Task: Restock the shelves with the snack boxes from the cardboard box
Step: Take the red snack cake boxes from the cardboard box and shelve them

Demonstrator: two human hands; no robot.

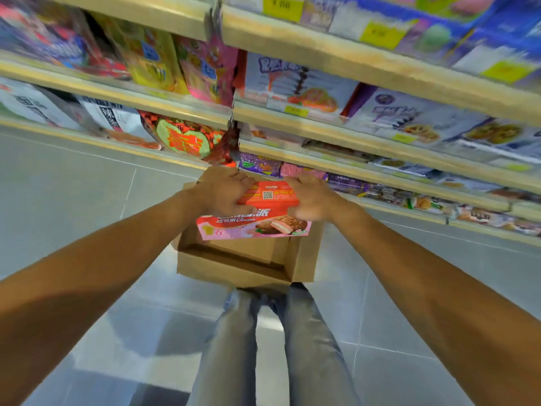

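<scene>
A red and pink snack box (257,218) with a chocolate pie picture hangs above the open cardboard box (246,268) on the floor. My left hand (224,190) grips its left end and my right hand (310,199) grips its right end, fingers curled over the top edge. The part of the cardboard box's inside that shows is bare; the snack box hides the far part.
Wooden shelves (336,130) packed with colourful snack boxes and bags rise ahead, the lowest row (380,189) just beyond my hands. Yellow price tags (295,111) line the shelf edges. My legs in jeans (281,347) stand on the grey tiled floor (87,194) behind the cardboard box.
</scene>
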